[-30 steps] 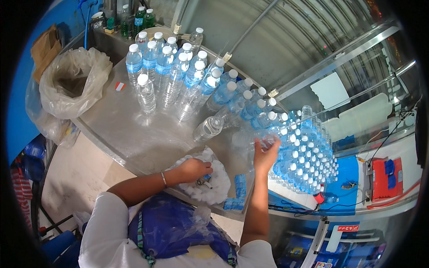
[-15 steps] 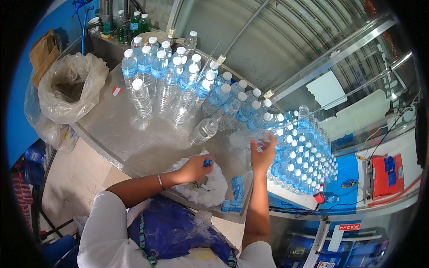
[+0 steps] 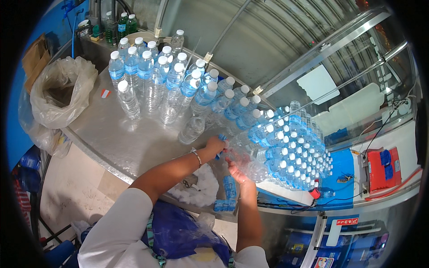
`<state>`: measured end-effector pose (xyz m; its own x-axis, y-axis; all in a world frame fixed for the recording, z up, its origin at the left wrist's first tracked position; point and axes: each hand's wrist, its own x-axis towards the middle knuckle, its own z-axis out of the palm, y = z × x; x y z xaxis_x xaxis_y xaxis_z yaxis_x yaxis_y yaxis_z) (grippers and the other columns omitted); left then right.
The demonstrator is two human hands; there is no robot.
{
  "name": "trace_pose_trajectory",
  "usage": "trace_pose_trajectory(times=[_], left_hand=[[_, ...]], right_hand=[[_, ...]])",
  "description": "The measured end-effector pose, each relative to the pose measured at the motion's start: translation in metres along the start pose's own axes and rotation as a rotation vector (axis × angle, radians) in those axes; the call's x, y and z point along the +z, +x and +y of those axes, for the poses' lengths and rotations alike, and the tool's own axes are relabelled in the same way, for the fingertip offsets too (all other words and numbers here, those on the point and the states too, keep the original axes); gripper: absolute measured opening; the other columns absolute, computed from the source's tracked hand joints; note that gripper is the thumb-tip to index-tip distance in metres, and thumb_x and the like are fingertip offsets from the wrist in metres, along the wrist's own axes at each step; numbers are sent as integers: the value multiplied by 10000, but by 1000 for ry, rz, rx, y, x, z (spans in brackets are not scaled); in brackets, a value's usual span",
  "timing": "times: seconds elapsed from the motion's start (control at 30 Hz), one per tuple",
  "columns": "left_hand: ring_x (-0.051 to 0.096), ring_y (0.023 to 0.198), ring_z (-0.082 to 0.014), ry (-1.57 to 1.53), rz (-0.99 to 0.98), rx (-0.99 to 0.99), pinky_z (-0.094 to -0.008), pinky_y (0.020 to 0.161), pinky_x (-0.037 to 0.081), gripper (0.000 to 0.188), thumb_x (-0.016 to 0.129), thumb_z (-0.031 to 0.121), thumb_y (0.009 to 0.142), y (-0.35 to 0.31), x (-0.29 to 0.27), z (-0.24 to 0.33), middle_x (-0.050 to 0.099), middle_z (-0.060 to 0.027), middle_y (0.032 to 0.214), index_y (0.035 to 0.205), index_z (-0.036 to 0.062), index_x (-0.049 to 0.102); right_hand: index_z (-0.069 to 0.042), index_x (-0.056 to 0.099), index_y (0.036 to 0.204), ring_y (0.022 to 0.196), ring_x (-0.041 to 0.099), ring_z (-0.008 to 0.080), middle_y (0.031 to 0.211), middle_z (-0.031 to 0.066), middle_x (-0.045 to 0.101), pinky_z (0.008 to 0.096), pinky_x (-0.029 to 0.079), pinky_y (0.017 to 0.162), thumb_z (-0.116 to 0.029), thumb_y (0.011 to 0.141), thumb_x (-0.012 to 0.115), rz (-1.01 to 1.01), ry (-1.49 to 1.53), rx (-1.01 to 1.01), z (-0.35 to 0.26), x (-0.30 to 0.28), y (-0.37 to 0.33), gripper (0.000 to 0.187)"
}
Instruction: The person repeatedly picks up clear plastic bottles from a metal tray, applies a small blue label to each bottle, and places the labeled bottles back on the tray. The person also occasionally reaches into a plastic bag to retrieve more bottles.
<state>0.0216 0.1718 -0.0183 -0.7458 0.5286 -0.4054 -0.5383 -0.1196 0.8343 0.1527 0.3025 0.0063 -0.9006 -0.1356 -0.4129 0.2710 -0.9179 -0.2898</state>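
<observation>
Hands: We saw the left hand (image 3: 216,145) closed on a small blue piece (image 3: 221,137), while the right hand (image 3: 239,166) gripped a clear bottle (image 3: 254,169) around its side.
Bottle: It slanted between the two hands, reaching just right of the grip; we could not tell whether the left fingers touched it.
Metal table: The dull, bright-streaked metal table (image 3: 143,138) stretched leftward from the grip, its rim curving past the wearer's apron (image 3: 174,230).
Near side: Just below the hands we found a heap of white pieces (image 3: 203,187) on plastic, with flat blue strips (image 3: 229,186) beside it.
Far side: Beyond the grip stood ranks of white-capped bottles (image 3: 145,67), many with blue bands.
Right flank: Densely packed bottles (image 3: 295,152) crowded just right of the hands, with a red box (image 3: 385,172) well apart behind them.
Left flank: Far left of the grip we saw an open plastic bag (image 3: 49,111) against a blue wall (image 3: 20,96).
Room: A metal rail (image 3: 357,77) crossed a glass pane above and right of the hands; pale floor (image 3: 107,176) showed lower left.
</observation>
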Motion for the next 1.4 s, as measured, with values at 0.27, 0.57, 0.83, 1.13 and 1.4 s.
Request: trace_pose_trajectory(times=[0.27,0.57,0.83,1.13,1.4], left_hand=[[684,669,-259,59,-148,-133,-351,540,517,195,554,64,882,22,4,-13,680,-174,888,1012,-63,624],[663,920,-312,868,-124,660,-406,812,513,351,600,-30,766,-84,-32,26,664,-173,1027,1113,11,643],[584,1077,-343,1019,76,1109,-432,907,478,518,577,-83,696,-161,-84,117,580,-129,1228,1196,52,592],[597,1046,-337,1153,128,1271,-409,854,506,436,558,-25,765,-128,-114,128,564,-144,1248,1196,33,595],[622,1021,-317,802,139,1175,-372,853,518,368,598,21,833,-142,-113,135,589,-145,1210,1199,53,609]], right_hand=[[-49,417,1385,821,640,278,1203,339,500,317,562,654,-398,936,511,-65,256,-2,0,-28,-43,576],[-81,359,1446,715,656,254,1099,167,536,333,560,663,-203,903,632,534,-1205,-589,4,93,-45,620],[-18,416,1353,1057,603,271,1230,151,465,352,527,853,-24,798,737,560,-1639,-1073,28,97,12,641],[-8,425,1349,979,608,256,1180,154,478,346,514,795,-26,781,759,709,-1735,-1224,36,92,31,659],[-18,464,1323,908,589,228,1125,134,498,329,500,753,-24,770,761,790,-1744,-1562,54,112,26,627]])
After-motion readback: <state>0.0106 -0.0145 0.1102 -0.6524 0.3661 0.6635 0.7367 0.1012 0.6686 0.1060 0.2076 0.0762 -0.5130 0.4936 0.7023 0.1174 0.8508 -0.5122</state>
